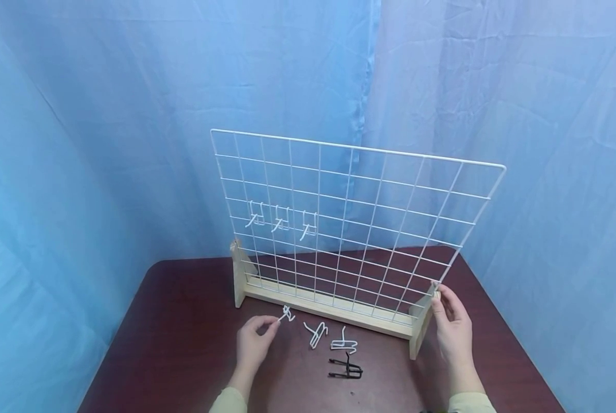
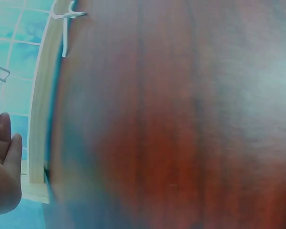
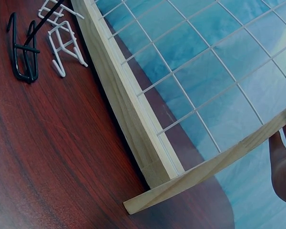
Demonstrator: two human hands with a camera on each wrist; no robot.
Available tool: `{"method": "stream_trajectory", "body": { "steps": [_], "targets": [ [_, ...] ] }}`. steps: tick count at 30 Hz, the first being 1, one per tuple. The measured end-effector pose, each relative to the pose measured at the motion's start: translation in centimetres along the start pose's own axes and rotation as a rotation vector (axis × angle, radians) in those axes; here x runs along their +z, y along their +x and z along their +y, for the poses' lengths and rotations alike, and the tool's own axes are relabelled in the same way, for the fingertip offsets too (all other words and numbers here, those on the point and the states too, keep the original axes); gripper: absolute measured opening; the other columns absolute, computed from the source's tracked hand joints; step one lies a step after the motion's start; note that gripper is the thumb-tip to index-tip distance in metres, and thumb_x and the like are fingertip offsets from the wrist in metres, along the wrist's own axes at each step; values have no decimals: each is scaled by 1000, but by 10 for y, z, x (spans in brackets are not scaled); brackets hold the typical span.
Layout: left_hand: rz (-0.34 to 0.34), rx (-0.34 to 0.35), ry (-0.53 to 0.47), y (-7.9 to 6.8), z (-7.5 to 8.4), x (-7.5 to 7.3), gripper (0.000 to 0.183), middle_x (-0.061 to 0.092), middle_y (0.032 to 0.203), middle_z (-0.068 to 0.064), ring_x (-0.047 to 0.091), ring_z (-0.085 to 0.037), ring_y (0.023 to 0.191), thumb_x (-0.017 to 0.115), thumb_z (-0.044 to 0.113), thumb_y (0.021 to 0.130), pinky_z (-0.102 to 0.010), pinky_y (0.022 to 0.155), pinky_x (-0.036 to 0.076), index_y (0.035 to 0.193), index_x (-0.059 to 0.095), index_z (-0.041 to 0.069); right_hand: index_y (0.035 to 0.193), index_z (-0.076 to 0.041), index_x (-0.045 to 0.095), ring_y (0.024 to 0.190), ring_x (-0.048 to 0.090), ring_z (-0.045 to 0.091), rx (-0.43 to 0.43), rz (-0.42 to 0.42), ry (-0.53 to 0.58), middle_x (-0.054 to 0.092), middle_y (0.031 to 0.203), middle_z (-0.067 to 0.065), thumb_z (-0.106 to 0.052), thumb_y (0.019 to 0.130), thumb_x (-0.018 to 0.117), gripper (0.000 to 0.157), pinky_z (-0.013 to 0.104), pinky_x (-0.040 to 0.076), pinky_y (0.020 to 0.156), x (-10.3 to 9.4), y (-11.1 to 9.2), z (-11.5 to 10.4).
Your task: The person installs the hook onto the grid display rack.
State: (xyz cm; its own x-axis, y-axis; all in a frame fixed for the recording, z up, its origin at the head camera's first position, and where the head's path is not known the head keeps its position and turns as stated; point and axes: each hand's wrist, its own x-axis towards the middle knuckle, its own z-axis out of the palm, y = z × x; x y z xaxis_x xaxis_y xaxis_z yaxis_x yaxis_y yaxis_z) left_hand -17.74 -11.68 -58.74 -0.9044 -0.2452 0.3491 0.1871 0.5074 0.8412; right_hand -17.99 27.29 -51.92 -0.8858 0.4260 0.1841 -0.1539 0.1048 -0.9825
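Observation:
A white wire hook (image 1: 287, 314) is pinched between the thumb and index finger of my left hand (image 1: 254, 342), just in front of the stand's wooden base (image 1: 328, 310). My right hand (image 1: 452, 327) grips the top of the right wooden upright (image 1: 420, 330), thumb in front, where the white wire grid (image 1: 351, 147) meets it. In the right wrist view, part of that hand (image 3: 283, 171) is hidden behind the upright. Three white hooks hang on the grid's left half, among them a hook (image 1: 308, 232) nearest the middle.
Two more white hooks lie on the dark red table, one hook (image 1: 316, 335) left of the other hook (image 1: 343, 345). A black double-pronged hook (image 1: 347, 368) lies closer to me. Blue curtains (image 1: 132, 115) surround the table behind and at both sides.

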Motion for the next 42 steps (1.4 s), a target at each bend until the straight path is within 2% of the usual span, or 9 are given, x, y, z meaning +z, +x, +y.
{"method": "stream_trajectory", "body": {
  "steps": [2, 11, 20, 25, 30, 32, 38, 42],
  "targets": [
    [14, -13, -14, 4, 3, -1, 7, 65, 79, 12, 60, -8, 78, 76, 15, 75, -30, 73, 49, 80, 72, 18, 129, -7, 52, 112, 49, 4, -3, 1, 7, 55, 126, -3, -13, 93, 54, 37, 9, 41, 85, 0, 0, 1],
    [92, 14, -24, 23, 18, -9, 7, 67, 79, 9, 61, -10, 76, 77, 15, 75, -26, 69, 48, 80, 73, 17, 128, -5, 52, 113, 49, 6, -14, 1, 60, 55, 126, -1, -11, 92, 55, 36, 9, 41, 86, 0, 0, 2],
    [151, -8, -48, 46, 38, -20, 5, 69, 80, 4, 62, -13, 76, 75, 13, 76, -29, 69, 47, 81, 74, 12, 127, -3, 52, 112, 50, 6, -22, 7, 80, 56, 124, -3, -9, 93, 54, 35, 10, 41, 86, 1, 0, 2],
    [190, -16, -42, 56, 49, -25, 6, 68, 77, 3, 60, -12, 70, 74, 15, 76, -26, 63, 48, 81, 74, 12, 128, -5, 52, 113, 49, 5, -14, 3, 46, 55, 126, -3, -11, 93, 54, 36, 10, 41, 86, 1, 0, 1],
    [210, 20, -72, 66, 58, -30, 5, 67, 77, 2, 60, -11, 66, 73, 12, 77, -19, 58, 49, 82, 74, 10, 129, -7, 51, 115, 47, 5, -13, -6, 5, 53, 130, -1, -12, 94, 53, 36, 10, 40, 88, 0, 0, 1],
    [225, 25, -72, 70, 61, -31, 5, 67, 76, 1, 61, -11, 67, 73, 11, 76, -21, 59, 50, 81, 74, 11, 129, -6, 51, 115, 47, 5, -2, -2, 15, 53, 130, 0, -10, 93, 53, 36, 10, 40, 87, 0, 0, 1],
    [267, -3, -62, 81, 72, -37, 7, 67, 76, -1, 62, -15, 73, 74, 14, 76, -37, 67, 51, 82, 74, 11, 129, -3, 51, 116, 47, 5, -3, -8, 32, 52, 131, 1, -7, 93, 52, 36, 10, 40, 88, 0, 1, 2],
    [289, -2, -46, 88, 76, -39, 7, 68, 77, -3, 63, -17, 72, 74, 14, 75, -36, 66, 51, 82, 74, 11, 129, -4, 51, 117, 47, 6, -16, -12, 43, 52, 132, 3, -9, 93, 53, 36, 11, 40, 89, 1, 0, 0]
  ]
}}
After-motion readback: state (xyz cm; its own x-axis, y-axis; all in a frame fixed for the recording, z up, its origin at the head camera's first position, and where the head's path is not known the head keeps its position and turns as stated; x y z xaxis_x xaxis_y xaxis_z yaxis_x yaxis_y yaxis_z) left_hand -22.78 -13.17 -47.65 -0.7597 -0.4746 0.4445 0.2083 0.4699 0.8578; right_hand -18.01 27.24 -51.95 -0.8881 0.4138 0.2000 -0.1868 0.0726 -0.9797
